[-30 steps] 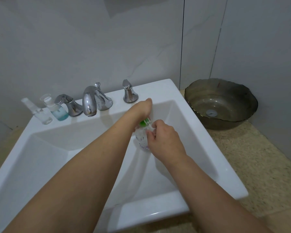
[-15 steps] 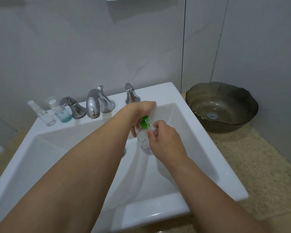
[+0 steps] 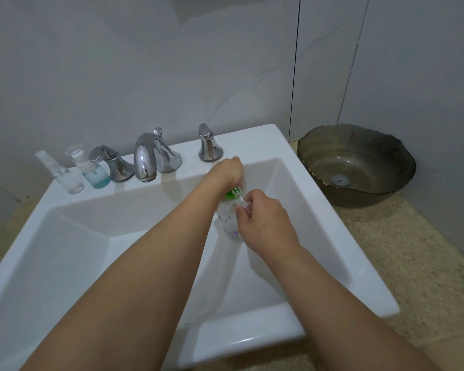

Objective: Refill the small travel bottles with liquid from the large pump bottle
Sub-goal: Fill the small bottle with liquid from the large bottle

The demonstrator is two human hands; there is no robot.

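Observation:
Over the white sink (image 3: 319, 199) I hold a clear pump bottle (image 3: 227, 219) with purple print and a green pump collar (image 3: 233, 194). My left hand (image 3: 228, 170) is curled over the pump top from above. My right hand (image 3: 263, 223) pinches a small clear piece beside the bottle's neck; I cannot tell what it is. Two small travel bottles stand on the back ledge at the left: a clear spray bottle (image 3: 65, 175) and an uncapped bottle with blue liquid (image 3: 93, 170).
A chrome faucet (image 3: 148, 156) with two handles (image 3: 113, 164) (image 3: 209, 145) lines the sink's back ledge. A dark glass bowl (image 3: 356, 167) sits on the speckled counter at the right. Grey tiled wall behind.
The view has shifted slightly. Both hands stay on the pump bottle over the sink, working at its green top; the bottle sits a touch lower in view.

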